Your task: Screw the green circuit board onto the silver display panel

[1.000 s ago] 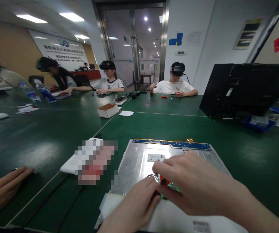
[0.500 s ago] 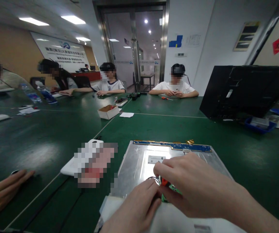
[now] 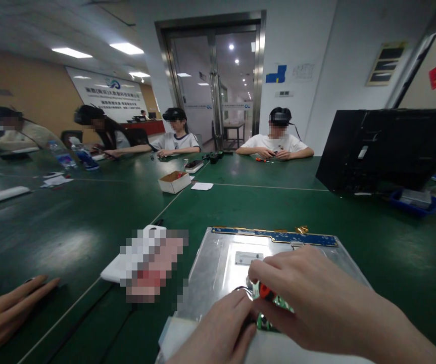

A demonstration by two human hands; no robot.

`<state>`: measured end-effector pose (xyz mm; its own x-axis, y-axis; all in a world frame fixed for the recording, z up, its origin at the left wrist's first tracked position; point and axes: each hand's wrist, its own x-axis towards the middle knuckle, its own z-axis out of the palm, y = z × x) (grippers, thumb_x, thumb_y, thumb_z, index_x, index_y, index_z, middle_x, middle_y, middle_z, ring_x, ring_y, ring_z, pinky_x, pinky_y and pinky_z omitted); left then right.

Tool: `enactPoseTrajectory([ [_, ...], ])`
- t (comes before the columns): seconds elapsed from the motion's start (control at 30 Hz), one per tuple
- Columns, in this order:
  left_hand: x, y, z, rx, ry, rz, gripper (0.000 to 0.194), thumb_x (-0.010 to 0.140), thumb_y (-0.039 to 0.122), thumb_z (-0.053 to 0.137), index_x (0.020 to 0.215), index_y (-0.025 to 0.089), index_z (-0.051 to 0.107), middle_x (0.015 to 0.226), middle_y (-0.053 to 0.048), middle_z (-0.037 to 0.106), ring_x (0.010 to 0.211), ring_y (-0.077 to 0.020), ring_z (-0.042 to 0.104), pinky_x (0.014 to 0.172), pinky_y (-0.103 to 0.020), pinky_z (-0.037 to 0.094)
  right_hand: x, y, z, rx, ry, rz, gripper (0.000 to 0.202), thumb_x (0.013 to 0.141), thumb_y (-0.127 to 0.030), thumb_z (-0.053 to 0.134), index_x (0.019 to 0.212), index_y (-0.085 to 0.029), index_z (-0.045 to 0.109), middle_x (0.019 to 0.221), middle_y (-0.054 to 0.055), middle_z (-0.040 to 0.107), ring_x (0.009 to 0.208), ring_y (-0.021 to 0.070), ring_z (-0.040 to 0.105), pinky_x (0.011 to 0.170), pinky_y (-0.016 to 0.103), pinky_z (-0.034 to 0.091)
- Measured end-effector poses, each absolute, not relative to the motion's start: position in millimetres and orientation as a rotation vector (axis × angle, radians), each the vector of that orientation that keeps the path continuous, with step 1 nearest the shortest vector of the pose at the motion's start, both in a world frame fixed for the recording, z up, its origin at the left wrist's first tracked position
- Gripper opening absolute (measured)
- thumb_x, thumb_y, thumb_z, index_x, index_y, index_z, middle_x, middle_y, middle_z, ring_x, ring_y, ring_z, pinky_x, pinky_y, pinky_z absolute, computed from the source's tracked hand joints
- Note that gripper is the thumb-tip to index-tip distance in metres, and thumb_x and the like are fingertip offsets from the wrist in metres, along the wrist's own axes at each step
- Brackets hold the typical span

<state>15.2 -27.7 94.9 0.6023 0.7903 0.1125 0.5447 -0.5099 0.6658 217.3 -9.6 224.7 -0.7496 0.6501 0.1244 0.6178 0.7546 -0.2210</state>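
Note:
A silver display panel (image 3: 206,275) lies in front of me, with a narrow blue circuit strip (image 3: 308,239) along its far edge. Over its near part, my right hand (image 3: 312,298) is closed around a screwdriver (image 3: 265,291), of which only the orange-red and black handle shows; its tip is hidden. Beneath my fingers is a small green circuit board (image 3: 266,323), partly covered. My left hand (image 3: 220,323) has its fingers curled against the board's left side, next to a dark wire (image 3: 242,288). White sheeting (image 3: 182,331) covers the panel's near end.
Another person's hand (image 3: 16,308) rests at the left. A white case-like object (image 3: 113,270) with a blurred pink part lies left of the panel. Farther off are a small cardboard box (image 3: 174,183), a black monitor-like panel (image 3: 388,151), a blue tray (image 3: 417,205) and several seated people.
The view has tilted up slightly, so everything sits a little lower and farther right. Both my hands keep their places at the board, and more of the orange-red handle shows.

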Motion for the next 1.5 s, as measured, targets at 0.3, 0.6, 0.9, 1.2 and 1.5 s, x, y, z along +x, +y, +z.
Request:
enactPoseTrajectory([
  [0.3, 16, -30, 98, 2.224, 1.085, 0.491, 0.015, 0.090, 0.016, 0.050, 0.102, 0.023, 0.056, 0.109, -0.007, 0.063, 0.096, -0.0217, 0.059, 0.087, -0.032, 0.049, 227, -9, 233, -1.053, -2.744, 0.199, 0.005, 0.090, -0.023, 0.061, 0.089, -0.023, 0.056, 0.078, -0.002, 0.067, 0.061, 0.0130, 0.050, 0.053, 0.027, 0.020],
  [0.6, 14, -31, 106, 2.125, 1.157, 0.408, 0.024, 0.083, 0.011, 0.056, 0.103, 0.023, 0.055, 0.106, -0.003, 0.062, 0.091, -0.0191, 0.057, 0.077, -0.029, 0.045, 265, -3, 228, -1.294, -2.433, 0.268, 0.011, 0.091, -0.032, 0.064, 0.091, -0.024, 0.057, 0.081, -0.002, 0.071, 0.066, 0.0147, 0.062, 0.058, 0.025, 0.036],
  [0.9, 2, -30, 116, 2.038, 1.276, 0.529, 0.015, 0.095, 0.029, 0.052, 0.107, 0.021, 0.053, 0.103, -0.007, 0.064, 0.090, -0.0203, 0.060, 0.076, -0.030, 0.047, 339, -6, 130, -1.585, -1.778, 0.759, 0.035, 0.092, -0.052, 0.054, 0.107, -0.022, 0.063, 0.087, 0.004, 0.071, 0.069, 0.0188, 0.064, 0.064, 0.031, 0.051],
  [1.2, 15, 39, 126, 2.316, 1.281, 0.506, 0.016, 0.089, 0.021, 0.055, 0.104, 0.018, 0.059, 0.108, -0.008, 0.066, 0.100, -0.0243, 0.060, 0.088, -0.036, 0.046, 367, -51, 63, -1.680, -1.352, 1.020, 0.065, 0.085, -0.075, 0.048, 0.116, -0.022, 0.069, 0.073, 0.003, 0.065, 0.067, 0.0219, 0.064, 0.060, 0.031, 0.052],
  [1.5, 46, 84, 97, 2.544, 1.341, 0.372, 0.008, 0.089, 0.025, 0.057, 0.086, 0.018, 0.054, 0.085, -0.006, 0.061, 0.079, -0.0224, 0.056, 0.072, -0.032, 0.042, 351, -54, 67, -1.662, -1.318, 0.939, 0.059, 0.088, -0.070, 0.050, 0.111, -0.020, 0.071, 0.064, 0.000, 0.060, 0.061, 0.0199, 0.058, 0.056, 0.029, 0.045],
])
